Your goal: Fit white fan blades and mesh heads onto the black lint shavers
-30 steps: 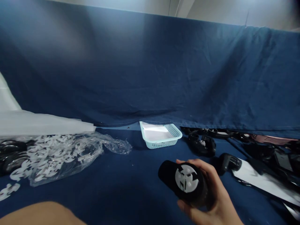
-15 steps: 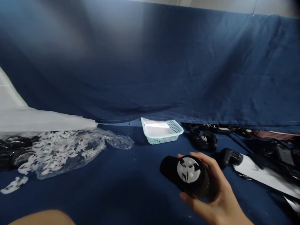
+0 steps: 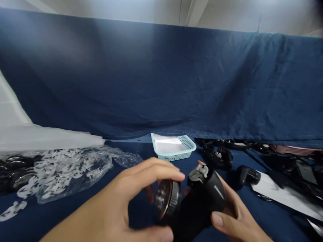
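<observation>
Two bare hands at work above a blue cloth-covered table (image 3: 55, 211). The left hand (image 3: 121, 195) is clamped on a ribbed black disc (image 3: 167, 200), fingers over its top and thumb beneath; its glossy face, ringed by a thin metallic line, is turned toward the left. The right hand (image 3: 238, 215) grips a black housing (image 3: 208, 196), its thumb on the near side and the fingers largely hidden behind. The housing is tilted, with a pale fitting (image 3: 198, 173) at its upper end. Disc and housing lie side by side in front of the wearer (whether they touch is lost in shadow). At left, a clear plastic bag (image 3: 99, 168) holds many white clips (image 3: 57, 171), some spilling out beside several dark round pieces (image 3: 24, 178). Beyond the hands stands a pale-blue basket (image 3: 174, 156) lined with a white sheet (image 3: 169, 144), near the lower edge of a hanging blue curtain (image 3: 161, 77). At right, a black shell (image 3: 218, 158) and a curved black part (image 3: 248, 176) lie near a white panel (image 3: 287, 198).
</observation>
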Motion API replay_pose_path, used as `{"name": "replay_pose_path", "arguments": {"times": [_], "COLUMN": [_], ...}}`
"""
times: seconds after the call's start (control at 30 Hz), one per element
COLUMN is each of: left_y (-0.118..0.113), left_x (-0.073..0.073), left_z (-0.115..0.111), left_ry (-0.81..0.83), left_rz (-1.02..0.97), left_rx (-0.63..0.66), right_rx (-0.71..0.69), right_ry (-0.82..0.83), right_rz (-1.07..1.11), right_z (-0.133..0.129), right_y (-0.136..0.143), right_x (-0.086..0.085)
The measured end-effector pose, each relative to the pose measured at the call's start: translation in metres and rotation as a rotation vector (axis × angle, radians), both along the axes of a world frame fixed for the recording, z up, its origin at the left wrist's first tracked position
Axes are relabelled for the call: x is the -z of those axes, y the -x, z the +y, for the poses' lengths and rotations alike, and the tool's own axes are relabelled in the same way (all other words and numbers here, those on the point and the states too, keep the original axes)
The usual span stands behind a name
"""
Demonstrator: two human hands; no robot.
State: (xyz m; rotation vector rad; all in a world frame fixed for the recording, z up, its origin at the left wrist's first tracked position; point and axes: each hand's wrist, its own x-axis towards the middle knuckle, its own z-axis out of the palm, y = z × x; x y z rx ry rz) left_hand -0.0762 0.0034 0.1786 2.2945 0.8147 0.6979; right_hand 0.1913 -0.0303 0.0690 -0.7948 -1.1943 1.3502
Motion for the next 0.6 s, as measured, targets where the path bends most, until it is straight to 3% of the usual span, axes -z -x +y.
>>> {"name": "replay_pose_path", "arguments": {"times": [0.1,0.33,0.6], "left_y": [-0.019,-0.03,-0.034], "left_x": [-0.002,0.016,0.018], "left_z": [0.004,0.005,0.002], "left_ry": [0.05,0.208,0.39], "left_rz": [0.006,-0.003,-0.009], "left_rx": [-0.039,-0.124,-0.175], "right_rx": [0.017,0.083,0.321], "right_ry": [-0.024,-0.159,-0.69], "right_rz": [-0.052,-0.177,-0.597], "right_z": [-0.001,-0.004,0.003], "right_y": [-0.002,0.001,-0.004], "right_x": [0.002,0.002,0.002]}}
